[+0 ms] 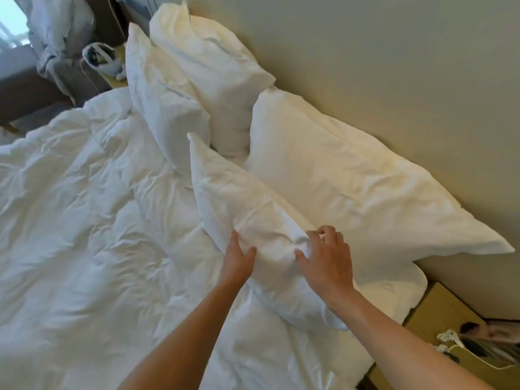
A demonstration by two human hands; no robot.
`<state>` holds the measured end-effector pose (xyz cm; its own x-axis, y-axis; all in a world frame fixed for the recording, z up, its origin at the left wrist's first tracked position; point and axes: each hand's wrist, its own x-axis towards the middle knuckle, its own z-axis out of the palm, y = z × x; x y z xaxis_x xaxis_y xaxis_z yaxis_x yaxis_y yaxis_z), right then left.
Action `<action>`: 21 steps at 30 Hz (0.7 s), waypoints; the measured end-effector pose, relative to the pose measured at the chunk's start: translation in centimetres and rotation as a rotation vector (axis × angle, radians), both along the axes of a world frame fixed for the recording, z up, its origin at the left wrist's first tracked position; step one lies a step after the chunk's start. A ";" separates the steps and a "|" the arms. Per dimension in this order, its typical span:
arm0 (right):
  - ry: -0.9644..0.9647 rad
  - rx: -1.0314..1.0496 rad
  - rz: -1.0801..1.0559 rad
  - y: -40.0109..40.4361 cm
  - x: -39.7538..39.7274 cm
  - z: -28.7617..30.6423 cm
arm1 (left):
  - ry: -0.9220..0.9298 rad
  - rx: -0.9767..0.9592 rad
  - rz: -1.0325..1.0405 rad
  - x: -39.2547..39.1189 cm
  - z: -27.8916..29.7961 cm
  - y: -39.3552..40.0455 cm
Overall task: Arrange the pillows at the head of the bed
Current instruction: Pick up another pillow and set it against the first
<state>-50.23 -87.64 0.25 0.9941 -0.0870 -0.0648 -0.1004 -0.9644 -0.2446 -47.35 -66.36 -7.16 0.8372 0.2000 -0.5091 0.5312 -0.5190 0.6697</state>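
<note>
Front pillow (225, 192) stands on edge on the duvet (84, 220), tilted toward the wall (394, 66), its near end between both hands. Left hand (237, 260) flat against its near-left face, fingers straight, thumb pressing the fabric. Right hand (327, 260) on the top edge, fingers curled and pinching a fold of the case. Back pillow (351, 187) leans on the wall just behind, touching the front one. Two more pillows (183, 80) propped at the far corner of the bed head. Wooden nightstand (439, 311) at the near right edge.
</note>
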 end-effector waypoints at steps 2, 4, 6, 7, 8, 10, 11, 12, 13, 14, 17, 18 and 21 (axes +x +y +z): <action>0.111 0.072 0.075 1.1 0.4 -1.1 | -0.019 -0.071 0.010 -1.8 -1.2 0.5; 0.190 0.068 0.115 2.8 1.1 -2.3 | -0.024 -0.120 -0.009 -3.2 -1.8 1.6; 0.252 0.047 0.114 4.9 1.9 -3.8 | -0.005 -0.151 -0.034 -4.2 -2.2 2.9; 0.282 0.048 0.091 5.9 2.5 -4.5 | 0.008 -0.172 -0.033 -4.7 -2.6 3.4; 0.300 0.047 0.059 6.7 3.1 -5.2 | 0.020 -0.191 -0.023 -5.0 -3.0 3.8; 0.268 0.000 0.029 7.5 4.3 -6.7 | 0.051 -0.217 0.022 -5.7 -3.9 4.3; 0.226 -0.038 0.047 7.6 4.8 -7.5 | 0.070 -0.235 0.053 -6.1 -4.4 4.4; 0.187 -0.078 0.090 7.6 5.2 -8.2 | 0.086 -0.254 0.081 -6.4 -4.8 4.4; 0.157 -0.115 0.148 7.5 5.4 -8.9 | 0.095 -0.270 0.103 -6.9 -5.1 4.3; 0.138 -0.130 0.203 7.5 5.4 -9.4 | 0.099 -0.278 0.116 -7.4 -5.4 4.3; 0.097 0.043 0.287 7.6 5.3 -9.8 | 0.086 -0.298 0.151 -8.8 -5.5 4.2; 0.093 0.153 0.309 7.7 5.1 -9.6 | 0.078 -0.304 0.160 -9.2 -5.4 4.2; 0.072 0.384 0.394 8.4 4.4 -8.0 | 0.045 -0.299 0.165 -10.0 -4.4 4.5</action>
